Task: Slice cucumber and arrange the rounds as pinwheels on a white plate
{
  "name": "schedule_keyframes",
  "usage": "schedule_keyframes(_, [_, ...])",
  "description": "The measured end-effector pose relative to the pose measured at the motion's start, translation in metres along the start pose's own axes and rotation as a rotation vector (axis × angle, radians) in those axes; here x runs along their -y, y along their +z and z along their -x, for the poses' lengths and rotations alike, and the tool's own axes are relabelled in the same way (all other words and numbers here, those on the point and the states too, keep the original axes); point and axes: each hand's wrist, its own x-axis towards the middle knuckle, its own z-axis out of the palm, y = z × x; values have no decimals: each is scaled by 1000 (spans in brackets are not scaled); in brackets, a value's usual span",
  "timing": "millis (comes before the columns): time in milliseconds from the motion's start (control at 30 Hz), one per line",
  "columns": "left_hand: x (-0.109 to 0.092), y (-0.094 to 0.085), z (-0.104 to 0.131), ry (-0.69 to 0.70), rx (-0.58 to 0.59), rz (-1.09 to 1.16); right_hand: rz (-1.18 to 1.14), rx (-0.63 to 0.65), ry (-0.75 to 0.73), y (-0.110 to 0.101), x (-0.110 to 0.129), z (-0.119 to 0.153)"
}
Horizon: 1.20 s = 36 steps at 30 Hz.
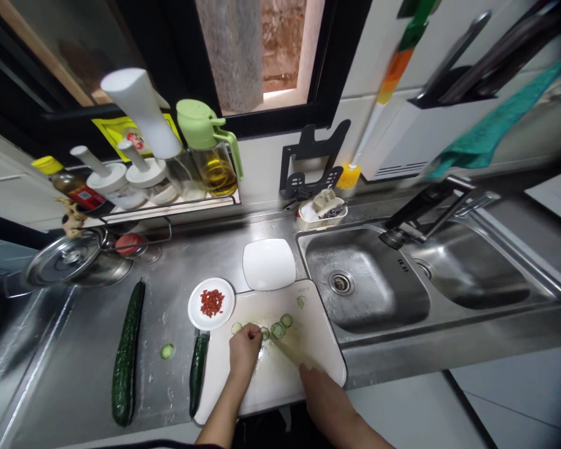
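Note:
My left hand (245, 349) is closed in a pinch at the edge of a cucumber slice (264, 333) over the white cutting board (280, 393). My right hand (320, 386) is wrapped round the handle of a knife; its blade (287, 350) points up and left toward the slices and is hard to make out against the board. More cucumber slices (278, 330) lie just right of my left fingertips, and one slice (236, 327) lies to their left. A cut length of cucumber (199, 374) rests along the board's left edge.
A plate of chopped red pieces (229, 306) overlaps the board's upper left corner; a white square dish (269, 264) sits behind. A whole cucumber (128, 355) and a loose slice (167, 352) lie on the steel counter. Sink basins (369, 274) are right; a condiment rack (168, 209) stands back left.

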Motion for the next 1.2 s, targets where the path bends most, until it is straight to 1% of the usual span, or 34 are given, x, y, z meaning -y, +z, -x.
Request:
schedule_keyframes(100, [0,2,2,3,-12,11,-26,29,7,7,-12,7])
schedule_keyframes(233, [1,-1,7,16,-51,47,-46,92,48,9,-22,15])
schedule_keyframes(367, [9,-12,8,-5,-127,82,-59,111,61,4,-22,17])
schedule_keyframes(533, [26,-30,4,-78,-231,69,-78,132,79,-4,-18,18])
schedule_keyframes(633, [35,-36,0,-113,-256,17,-58,137,68,-5,-18,18])
schedule_keyframes(733, [40,-37,-2,-129,-262,-8,-53,127,69,-4,-19,18])
schedule_keyframes(867, [43,-35,-2,-84,-308,-14,-61,117,66,-1,-20,18])
schedule_keyframes(1000, [40,-32,-1,50,-363,-33,-23,126,63,-2,-19,18])
schedule_keyframes(1067, [32,-27,-1,116,-335,-10,-2,145,70,-4,-17,19])
schedule_keyframes(1100, [27,-24,-1,147,-297,4,5,152,78,-6,-17,19])
schedule_keyframes(1200, [6,-12,0,241,-104,7,9,161,93,-8,-15,20])
